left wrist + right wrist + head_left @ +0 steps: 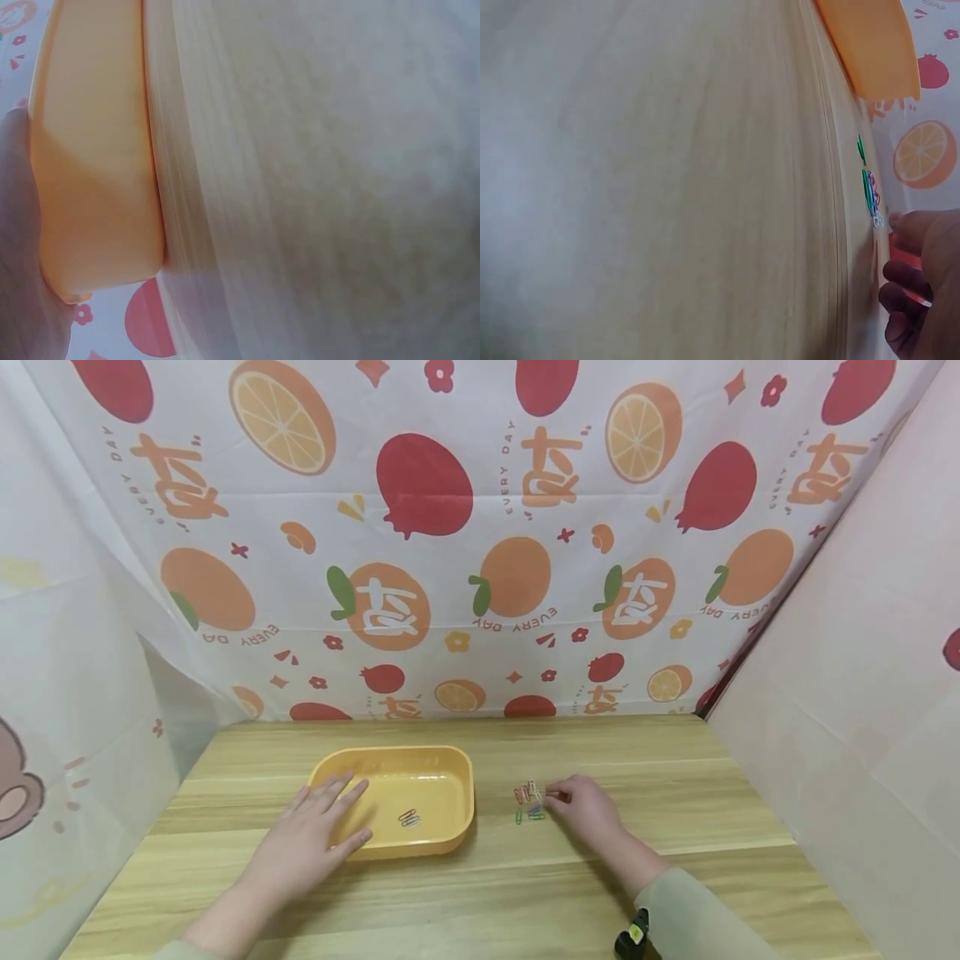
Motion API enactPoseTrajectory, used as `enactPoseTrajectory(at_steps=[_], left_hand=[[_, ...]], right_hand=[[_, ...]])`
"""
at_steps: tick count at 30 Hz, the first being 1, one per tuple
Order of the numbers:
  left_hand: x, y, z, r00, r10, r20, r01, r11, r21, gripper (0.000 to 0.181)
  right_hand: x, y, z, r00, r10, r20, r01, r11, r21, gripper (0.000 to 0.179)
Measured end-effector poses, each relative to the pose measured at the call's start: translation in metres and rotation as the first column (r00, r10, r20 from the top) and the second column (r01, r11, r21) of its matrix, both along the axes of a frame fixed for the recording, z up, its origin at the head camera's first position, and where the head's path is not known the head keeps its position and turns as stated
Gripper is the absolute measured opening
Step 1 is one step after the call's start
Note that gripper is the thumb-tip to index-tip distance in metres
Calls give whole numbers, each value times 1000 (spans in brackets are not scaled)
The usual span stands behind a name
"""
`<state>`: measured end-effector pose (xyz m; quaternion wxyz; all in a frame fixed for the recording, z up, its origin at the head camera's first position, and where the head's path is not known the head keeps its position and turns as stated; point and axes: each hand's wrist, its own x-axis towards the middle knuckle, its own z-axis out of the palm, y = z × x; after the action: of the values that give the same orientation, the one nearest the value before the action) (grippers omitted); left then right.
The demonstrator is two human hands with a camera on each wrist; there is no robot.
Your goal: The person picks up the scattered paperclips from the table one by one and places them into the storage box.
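While the left hand (303, 835) rests on the left side of the yellow tray (420, 850), fingers spread, the right hand (588, 810) is at the loose paper clips (522, 794) on the surface (450, 910), right of the tray. Right fingers bent, tips right by the clips; can't tell if they pinch one. Loose clips red, white, blue, green. Small clip group (408, 818) lies inside the tray, on its floor.
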<state>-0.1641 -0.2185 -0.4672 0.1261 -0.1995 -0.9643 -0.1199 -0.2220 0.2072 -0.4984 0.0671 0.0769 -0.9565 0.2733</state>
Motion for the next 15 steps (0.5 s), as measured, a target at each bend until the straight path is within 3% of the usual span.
enactPoseTrajectory(at_steps=[15], left_hand=[[0,0,-3,1000,5,5,-5,1000,-6,72]], right_hand=[[-11,-8,-3,999,-11,35,8,998,66,18]])
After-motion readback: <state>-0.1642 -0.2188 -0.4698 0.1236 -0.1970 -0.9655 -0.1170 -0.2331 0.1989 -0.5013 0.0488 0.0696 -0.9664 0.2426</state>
